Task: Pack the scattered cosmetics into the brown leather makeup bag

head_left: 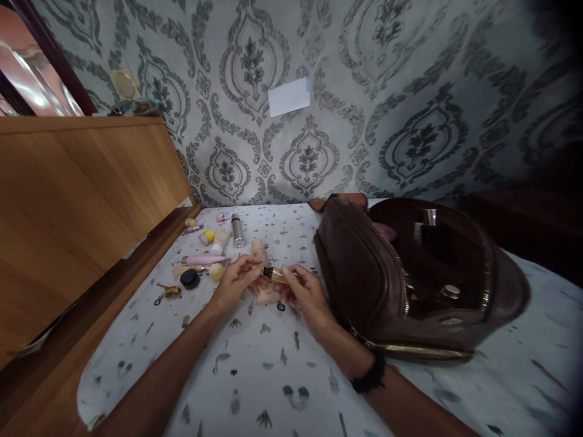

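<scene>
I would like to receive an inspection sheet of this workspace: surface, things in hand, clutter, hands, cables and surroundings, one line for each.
Surface: white sheet with small printed motifs.
Things in hand: gold-coloured tube with a dark middle section.
Clutter: silver cylinder, pink pen-shaped item, black round jar and other small items; open brown bag at right, items inside.
Hands: left hand and right hand both grip the tube.
Cables: nothing seen.
Surroundings: patterned wall, wooden panel at left.

Lone head-worn view, forward and down over sheet (255, 358) toward wall (314, 142)
</scene>
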{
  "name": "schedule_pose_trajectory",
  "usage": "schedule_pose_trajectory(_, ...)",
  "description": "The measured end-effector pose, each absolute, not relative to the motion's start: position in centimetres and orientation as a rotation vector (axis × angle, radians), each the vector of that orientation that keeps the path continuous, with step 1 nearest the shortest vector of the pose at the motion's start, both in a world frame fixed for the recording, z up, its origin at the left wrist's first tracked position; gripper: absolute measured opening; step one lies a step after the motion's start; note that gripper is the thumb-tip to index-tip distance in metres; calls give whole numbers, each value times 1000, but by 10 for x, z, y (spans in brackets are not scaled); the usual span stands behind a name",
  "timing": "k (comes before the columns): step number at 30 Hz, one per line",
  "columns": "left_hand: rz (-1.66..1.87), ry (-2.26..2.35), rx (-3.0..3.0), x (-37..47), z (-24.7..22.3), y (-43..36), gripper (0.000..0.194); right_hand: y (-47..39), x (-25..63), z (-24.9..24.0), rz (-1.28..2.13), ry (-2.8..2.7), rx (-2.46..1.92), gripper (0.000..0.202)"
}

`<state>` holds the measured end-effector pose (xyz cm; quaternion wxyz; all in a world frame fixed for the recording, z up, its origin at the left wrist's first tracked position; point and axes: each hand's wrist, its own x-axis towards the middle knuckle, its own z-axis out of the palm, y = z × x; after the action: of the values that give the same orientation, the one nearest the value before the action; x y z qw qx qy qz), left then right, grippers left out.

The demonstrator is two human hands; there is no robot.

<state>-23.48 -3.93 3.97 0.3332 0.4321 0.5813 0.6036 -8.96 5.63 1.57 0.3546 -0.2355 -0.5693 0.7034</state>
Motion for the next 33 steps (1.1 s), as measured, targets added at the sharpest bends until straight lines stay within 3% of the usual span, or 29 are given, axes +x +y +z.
schedule_pose_trajectory(5,1561,1641,1122,-235,35,-37,52,56,-90,16,1832,-1464,-586,46)
schedule_pose_trajectory(11,1585,1628,1196,-236,41,-41,39,56,-90,17,1842,-1460,-564,45)
schedule_pose_trajectory(17,1591,1493,1192,-235,40,-41,52,55,-89,19,1863,-1430,-573,44)
schedule_pose_trajectory(20,1583,1617,1178,-236,35,-40,42,54,-88,20,1864,-1439,-559,44)
schedule_pose_trajectory(23,1531,1699,1186,-239,34,-39,48,54,-88,20,1857,-1450,-543,44)
schedule_pose_trajectory(27,1573,1617,1222,-240,40,-41,40,54,-89,19,1863,-1450,-546,44)
schedule_pose_trajectory(31,1596,1547,1224,-237,42,-42,56,55,-89,17,1860,-1453,-541,45)
schedule_pose_trajectory(33,1590,1625,1211,-236,40,-41,47,56,-89,17,1857,-1458,-541,45)
